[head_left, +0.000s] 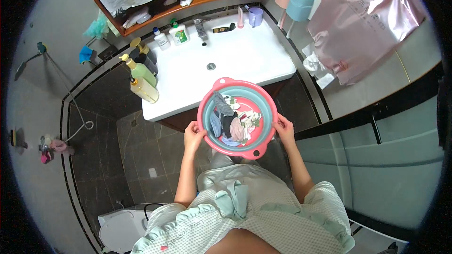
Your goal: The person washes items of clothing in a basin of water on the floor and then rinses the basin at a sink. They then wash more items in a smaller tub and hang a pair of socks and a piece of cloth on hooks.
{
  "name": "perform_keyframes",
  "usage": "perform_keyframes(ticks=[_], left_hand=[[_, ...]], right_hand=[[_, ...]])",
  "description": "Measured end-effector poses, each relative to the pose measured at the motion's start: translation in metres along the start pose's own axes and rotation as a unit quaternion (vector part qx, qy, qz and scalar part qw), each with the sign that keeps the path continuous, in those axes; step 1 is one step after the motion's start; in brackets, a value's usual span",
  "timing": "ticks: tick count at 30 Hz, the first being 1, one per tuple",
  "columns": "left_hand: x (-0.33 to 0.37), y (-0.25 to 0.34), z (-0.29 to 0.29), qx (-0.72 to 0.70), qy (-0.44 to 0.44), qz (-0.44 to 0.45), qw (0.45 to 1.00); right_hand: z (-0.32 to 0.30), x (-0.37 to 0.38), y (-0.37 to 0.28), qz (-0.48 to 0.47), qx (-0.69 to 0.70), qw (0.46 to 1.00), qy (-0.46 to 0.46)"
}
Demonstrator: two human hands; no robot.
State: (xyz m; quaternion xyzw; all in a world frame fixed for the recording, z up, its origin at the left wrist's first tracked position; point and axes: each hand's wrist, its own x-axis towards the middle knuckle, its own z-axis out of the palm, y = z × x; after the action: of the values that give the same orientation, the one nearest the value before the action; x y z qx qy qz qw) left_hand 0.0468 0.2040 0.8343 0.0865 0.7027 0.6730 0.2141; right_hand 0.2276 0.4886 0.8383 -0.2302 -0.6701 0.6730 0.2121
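Note:
Between my two hands is a round basin (203, 106) with a pink rim and a grey-blue inner wall. My left hand (193, 135) grips its left edge, and my right hand (283, 129) grips the right edge. Several small crumpled fabric pieces that look like socks (237, 129) lie on its pink bottom, in grey, blue, black, pale pink and patterned white. The basin's far edge overlaps the front of the white sink (245, 51); whether it rests there I cannot tell.
Pump bottles (142, 73) line the sink's left side. A soap bottle (179, 33), faucet (200, 29) and purple cup (255, 17) stand along the back. A pink bag (362, 28) hangs at right, near a glass door (376, 155). The toilet (122, 228) is lower left.

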Motion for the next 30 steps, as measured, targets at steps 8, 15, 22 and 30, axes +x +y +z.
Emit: perform_keyframes(ticks=[8, 15, 22, 30], left_hand=[[0.099, 0.013, 0.015, 0.001, -0.056, -0.005, 0.998], [0.195, 0.007, 0.042, 0.067, -0.121, 0.018, 0.990], [0.273, 0.005, 0.090, 0.183, -0.229, 0.051, 0.955], [0.316, 0.004, 0.158, 0.250, -0.230, 0.063, 0.939]], right_hand=[[0.012, 0.064, -0.005, 0.016, 0.030, 0.997, 0.070], [0.011, 0.127, 0.018, 0.016, 0.039, 0.985, 0.168], [-0.008, 0.159, 0.036, 0.017, 0.033, 0.956, 0.290], [-0.051, 0.195, 0.039, 0.024, 0.041, 0.940, 0.337]])
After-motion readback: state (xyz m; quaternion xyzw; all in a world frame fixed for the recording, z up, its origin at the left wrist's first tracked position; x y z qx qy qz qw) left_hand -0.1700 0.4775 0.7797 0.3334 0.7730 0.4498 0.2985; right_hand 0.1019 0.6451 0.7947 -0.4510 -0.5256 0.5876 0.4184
